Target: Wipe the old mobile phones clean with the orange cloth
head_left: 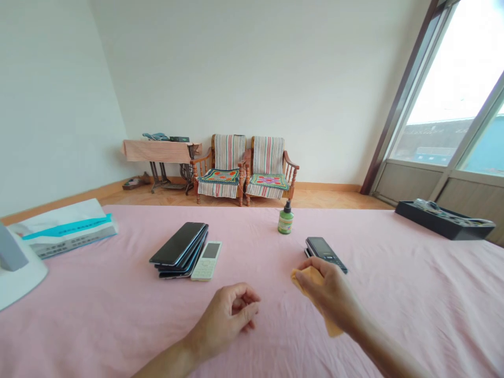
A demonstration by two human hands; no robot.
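Cloth [331, 324]: held in the right hand [333, 291], pinched between thumb and fingers, just beside the dark phone [325, 251] in view; contact undetermined. Left hand [232, 312]: half open, fingers curled, nothing visible in grasp. Room for moving: sheet [271, 315] between the hands; far edge beyond the bottle [285, 219]. Count: one cloth, one bottle, one white phone [206, 262]; stack [179, 247], several phones, number unclear. Cloth's long axis: far left to near right.

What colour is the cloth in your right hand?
The cloth is yellowy orange; it shows best in the head view.
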